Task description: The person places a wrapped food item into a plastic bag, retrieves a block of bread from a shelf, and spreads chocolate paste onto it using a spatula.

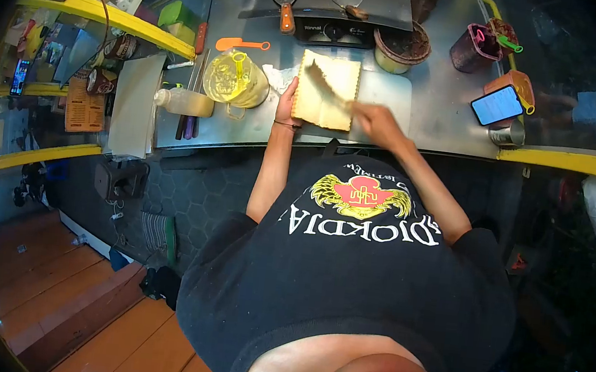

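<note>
One dough sheet [328, 91] under two hands: left hand [287, 101]; right hand [372, 119]

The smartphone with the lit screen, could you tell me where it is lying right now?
In the head view the smartphone lies on the metal counter at the far right, beside an orange holder and just above a metal cup, well right of the right hand.

The dough sheet [327, 91] lies on the surface [430, 105]. A jug [235, 78] stands left of it. A phone [497, 104] lies well to its right.
</note>
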Motion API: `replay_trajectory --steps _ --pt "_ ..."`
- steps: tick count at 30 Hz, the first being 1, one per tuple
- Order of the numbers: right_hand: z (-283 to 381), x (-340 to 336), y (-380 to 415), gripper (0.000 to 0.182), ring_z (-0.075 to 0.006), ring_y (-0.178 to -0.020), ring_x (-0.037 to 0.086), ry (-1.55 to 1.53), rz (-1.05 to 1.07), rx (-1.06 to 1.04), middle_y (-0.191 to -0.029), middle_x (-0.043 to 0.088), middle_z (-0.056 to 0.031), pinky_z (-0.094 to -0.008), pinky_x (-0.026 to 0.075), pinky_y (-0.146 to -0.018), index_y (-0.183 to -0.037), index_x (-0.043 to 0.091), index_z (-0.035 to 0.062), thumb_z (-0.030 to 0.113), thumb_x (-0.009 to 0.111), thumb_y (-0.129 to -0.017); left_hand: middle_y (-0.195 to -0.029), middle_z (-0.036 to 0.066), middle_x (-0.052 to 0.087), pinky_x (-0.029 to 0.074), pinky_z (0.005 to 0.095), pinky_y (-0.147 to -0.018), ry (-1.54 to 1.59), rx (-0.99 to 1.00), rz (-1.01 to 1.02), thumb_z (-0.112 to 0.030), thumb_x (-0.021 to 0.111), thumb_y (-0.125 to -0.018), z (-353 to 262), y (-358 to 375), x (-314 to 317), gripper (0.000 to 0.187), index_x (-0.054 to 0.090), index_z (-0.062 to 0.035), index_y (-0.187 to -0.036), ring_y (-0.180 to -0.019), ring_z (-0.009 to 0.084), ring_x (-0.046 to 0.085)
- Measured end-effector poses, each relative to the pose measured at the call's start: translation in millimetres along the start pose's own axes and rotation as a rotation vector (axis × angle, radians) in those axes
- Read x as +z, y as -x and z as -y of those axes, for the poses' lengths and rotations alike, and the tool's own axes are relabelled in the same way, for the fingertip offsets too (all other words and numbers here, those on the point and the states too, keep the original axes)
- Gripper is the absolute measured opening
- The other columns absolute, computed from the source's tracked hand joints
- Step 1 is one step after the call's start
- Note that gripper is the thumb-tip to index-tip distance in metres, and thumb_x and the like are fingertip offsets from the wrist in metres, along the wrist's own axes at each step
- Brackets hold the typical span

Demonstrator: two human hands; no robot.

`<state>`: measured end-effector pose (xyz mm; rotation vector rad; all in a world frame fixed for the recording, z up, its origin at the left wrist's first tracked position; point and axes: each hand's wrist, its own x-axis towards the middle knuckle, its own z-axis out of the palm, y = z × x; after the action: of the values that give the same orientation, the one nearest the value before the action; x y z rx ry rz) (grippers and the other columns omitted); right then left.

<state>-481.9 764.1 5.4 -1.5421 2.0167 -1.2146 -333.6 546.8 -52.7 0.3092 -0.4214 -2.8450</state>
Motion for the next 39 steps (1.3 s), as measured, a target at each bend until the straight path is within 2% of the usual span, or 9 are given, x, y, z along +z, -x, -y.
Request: replay_trajectory --steps 5,9,19,23,27,28,32,36,39 --pt "24.8 -31.8 18.9 0.026 -0.0314 -0.075 0.066 -0.17 0.291 0.077 -0.087 0.067 -0.0195 -0.0391 0.05 -0.072 -0.109 0.065 0.0011 0.016 0.057 -0.089 -0.123 0.014 0.061 0.049 0.0396 -0.095 -0.038 0.018 -0.005 -0.033 0.041 -0.1 -3.0 -3.1 -6.8 0.044 0.05 -0.0016 -0.13 -0.109 0.0255 0.061" --pt "-12.5 -38.6 -21.0 0.031 -0.0089 -0.058 0.05 -0.424 0.016 0.363 -0.068 0.056 -0.0024 -0.0293 0.048 -0.053 -0.113 0.066 0.0017 0.025 0.058 -0.094 -0.123 0.013 0.06 0.047 0.0413 -0.097 -0.061 0.036 -0.057 -0.034 0.039 -0.101 0.4 -1.5 -4.1 0.044 0.049 -0.0026 -0.131 -0.11 0.0268 0.06" --pt "-30.3 -44.2 -24.5 0.036 -0.0058 -0.059 0.047 -0.549 0.532 0.32 -0.069 0.05 0.0025 -0.0248 0.049 -0.047 -0.117 0.064 0.0011 0.028 0.059 -0.094 -0.123 0.016 0.06 0.049 0.0428 -0.096 0.011 0.055 -0.015 -0.031 0.039 -0.101 3.0 -1.5 -2.8 0.043 0.051 -0.0017 -0.129 -0.11 0.029 0.06" --pt "-38.2 -50.9 -42.4 0.033 -0.0048 -0.062 0.047 -0.512 0.147 0.323 -0.072 0.051 0.0031 -0.0233 0.047 -0.049 -0.118 0.064 0.0032 0.026 0.058 -0.094 -0.123 0.014 0.06 0.048 0.0399 -0.097 0.056 0.02 0.152 -0.031 0.039 -0.101 0.4 1.4 -13.2 0.042 0.051 -0.002 -0.129 -0.112 0.0261 0.059" --pt "-24.8 -55.1 -40.7 0.034 -0.0117 -0.064 0.054 -0.221 0.422 0.265 -0.079 0.064 -0.0069 -0.0304 0.049 -0.059 -0.118 0.063 0.0007 0.023 0.057 -0.093 -0.128 0.013 0.057 0.047 0.0402 -0.098 -0.021 0.08 -0.025 -0.029 0.037 -0.102 5.4 -2.8 1.6 0.042 0.047 -0.0035 -0.133 -0.113 0.0257 0.058" --pt "-21.8 -51.1 -31.8 0.033 -0.0159 -0.071 0.058 -0.197 0.424 0.008 -0.085 0.067 -0.0136 -0.0323 0.05 -0.069 -0.117 0.062 0.0 0.022 0.056 -0.094 -0.128 0.013 0.057 0.047 0.0405 -0.098 -0.007 0.075 -0.013 -0.029 0.036 -0.102 6.7 -3.9 5.0 0.042 0.046 -0.004 -0.135 -0.114 0.0259 0.058" --pt "-13.4 -49.8 -12.2 0.033 -0.0192 -0.079 0.06 -0.276 0.492 -0.03 -0.09 0.068 -0.0183 -0.0338 0.048 -0.078 -0.117 0.062 -0.0007 0.022 0.056 -0.094 -0.129 0.012 0.056 0.046 0.041 -0.099 -0.037 0.087 -0.028 -0.027 0.035 -0.103 7.5 -3.2 -3.2 0.042 0.044 -0.0057 -0.137 -0.116 0.0263 0.056" --pt "-39.7 -42.3 -34.4 0.034 -0.0054 -0.053 0.049 -0.494 0.121 0.262 -0.076 0.061 0.0001 -0.0219 0.043 -0.044 -0.117 0.065 0.003 0.027 0.057 -0.095 -0.13 0.012 0.056 0.046 0.0408 -0.099 -0.052 0.088 -0.044 -0.027 0.035 -0.102 5.5 3.0 -14.5 0.042 0.044 -0.0054 -0.136 -0.116 0.026 0.056" --pt "-53.0 -39.6 -45.6 0.033 -0.0056 -0.057 0.047 -0.468 0.28 0.255 -0.068 0.051 0.0026 -0.0235 0.046 -0.048 -0.116 0.064 0.0019 0.027 0.056 -0.095 -0.128 0.012 0.057 0.046 0.0403 -0.099 -0.044 0.071 -0.046 -0.028 0.035 -0.102 6.0 1.0 -14.5 0.041 0.046 -0.0048 -0.134 -0.115 0.0254 0.057"
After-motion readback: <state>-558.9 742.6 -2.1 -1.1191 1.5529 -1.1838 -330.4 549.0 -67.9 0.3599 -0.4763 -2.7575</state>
